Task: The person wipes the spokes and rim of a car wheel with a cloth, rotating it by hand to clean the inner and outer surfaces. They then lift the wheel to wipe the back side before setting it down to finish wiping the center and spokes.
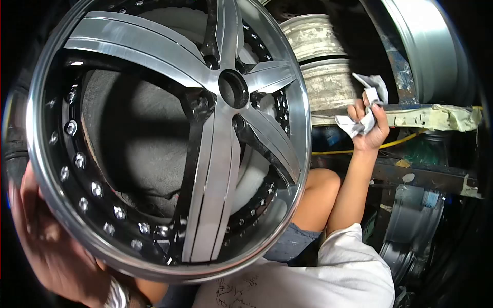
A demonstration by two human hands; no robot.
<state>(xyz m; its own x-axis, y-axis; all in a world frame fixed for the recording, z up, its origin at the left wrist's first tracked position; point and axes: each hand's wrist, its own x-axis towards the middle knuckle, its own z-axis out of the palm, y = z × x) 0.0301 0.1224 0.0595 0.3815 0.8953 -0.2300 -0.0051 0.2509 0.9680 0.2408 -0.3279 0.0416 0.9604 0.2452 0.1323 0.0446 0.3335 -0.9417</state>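
A large five-spoke alloy wheel fills the left and middle of the view, tilted with its face towards me. Its spokes are silver, its inner barrel is black with a ring of shiny bolts, and its lip is polished. My left hand grips the outer lip at the lower left; some of its fingers are hidden behind the rim. Off to the right and apart from the wheel, my right hand is raised, closed around a crumpled white cloth or paper wipe with grey smudges.
Worn, pale wheel barrels stand behind on a rack. A bigger silver rim is at the upper right, with a tape-wrapped rack bar below it. A yellow hose runs across. Another grey rim sits lower right.
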